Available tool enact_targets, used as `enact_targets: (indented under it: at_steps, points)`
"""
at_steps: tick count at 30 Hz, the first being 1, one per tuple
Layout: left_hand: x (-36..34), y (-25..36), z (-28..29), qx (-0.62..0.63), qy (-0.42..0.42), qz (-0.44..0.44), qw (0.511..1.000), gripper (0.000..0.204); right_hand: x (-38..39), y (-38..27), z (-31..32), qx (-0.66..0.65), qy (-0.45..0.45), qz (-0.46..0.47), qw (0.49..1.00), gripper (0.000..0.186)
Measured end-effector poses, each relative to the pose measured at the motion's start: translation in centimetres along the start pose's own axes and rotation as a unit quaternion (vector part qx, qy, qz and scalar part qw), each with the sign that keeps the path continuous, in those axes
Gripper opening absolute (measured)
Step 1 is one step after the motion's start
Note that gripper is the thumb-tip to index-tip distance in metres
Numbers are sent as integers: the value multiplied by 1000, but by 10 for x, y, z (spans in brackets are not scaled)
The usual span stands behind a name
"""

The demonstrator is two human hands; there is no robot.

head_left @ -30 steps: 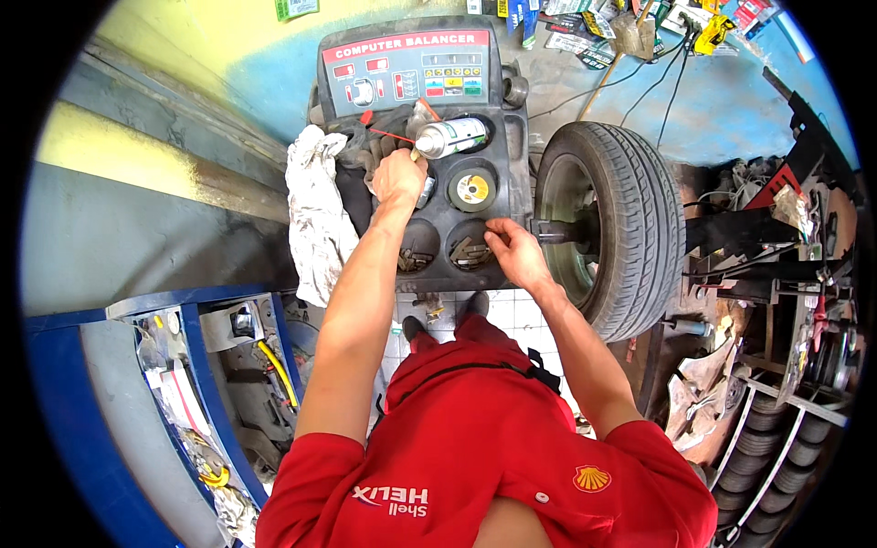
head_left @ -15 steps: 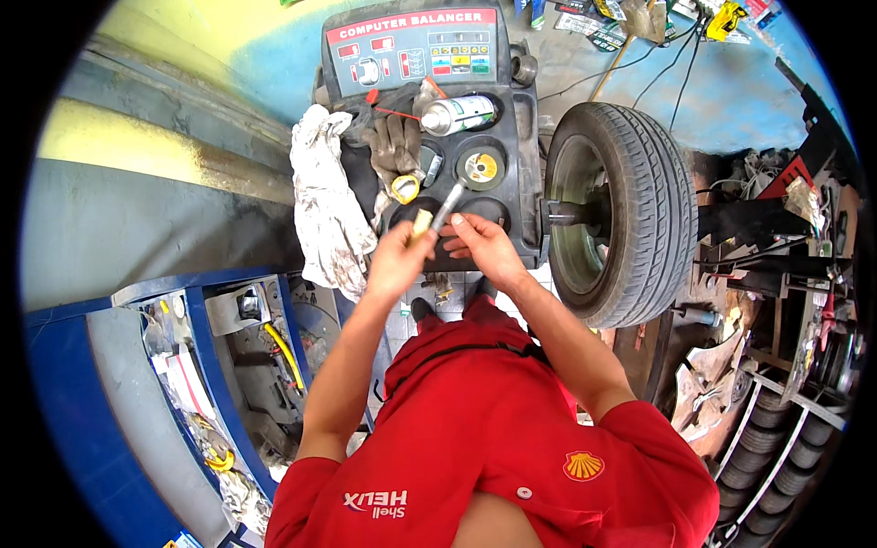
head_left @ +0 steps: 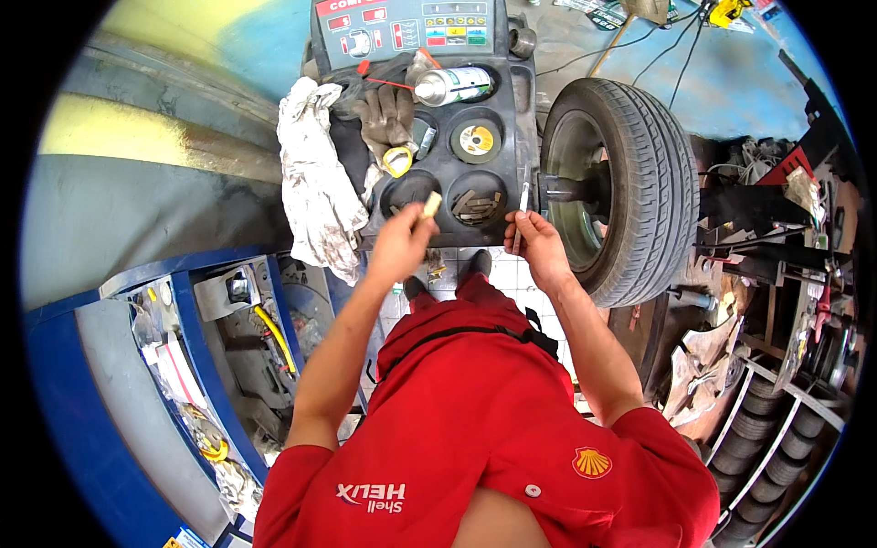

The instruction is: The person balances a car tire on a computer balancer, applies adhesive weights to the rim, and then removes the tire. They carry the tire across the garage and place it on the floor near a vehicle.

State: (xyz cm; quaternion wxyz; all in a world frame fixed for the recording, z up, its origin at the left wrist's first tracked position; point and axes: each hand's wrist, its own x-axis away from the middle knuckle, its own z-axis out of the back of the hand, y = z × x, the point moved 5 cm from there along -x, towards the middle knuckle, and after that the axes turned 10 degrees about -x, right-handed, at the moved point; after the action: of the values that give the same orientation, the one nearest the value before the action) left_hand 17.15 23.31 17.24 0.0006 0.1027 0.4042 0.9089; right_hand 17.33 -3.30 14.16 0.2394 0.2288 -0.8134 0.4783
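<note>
My left hand pinches a small pale-yellow piece, too blurred to tell its kind, over the front left cup of a wheel balancer's black tray. To the right, beside the tray's front corner, my right hand grips a slim silver strip that points away from me. Between the hands, the front right cup holds several short grey metal pieces, apparently wheel weights. A wheel with a black tyre sits on the balancer's shaft, just beyond my right hand.
The balancer's panel stands at the back. On its tray lie a spray can, a dirty glove, a yellow-rimmed round item and a yellow-and-white disc. A stained white cloth hangs at the left. Blue shelving flanks me.
My hands have drawn apart. The silver strip, earlier between them, is now in my right hand, further right; the yellow piece stays in my left. The view has shifted, with the balancer higher in it.
</note>
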Motion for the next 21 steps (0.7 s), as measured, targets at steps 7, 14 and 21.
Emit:
enact_targets:
  at_steps: [7,14,21]
  points:
    - [-75,60,78,-252,343,-131,896,28,10,1,21,4,3,24,1000,26]
    - [-135,21,21,-281,143,-17,949,21,26,5,26,24,-9,19,999,26]
    - [-181,11,20,-402,11,137,905,28,38,-1,40,27,-2,11,1000,26]
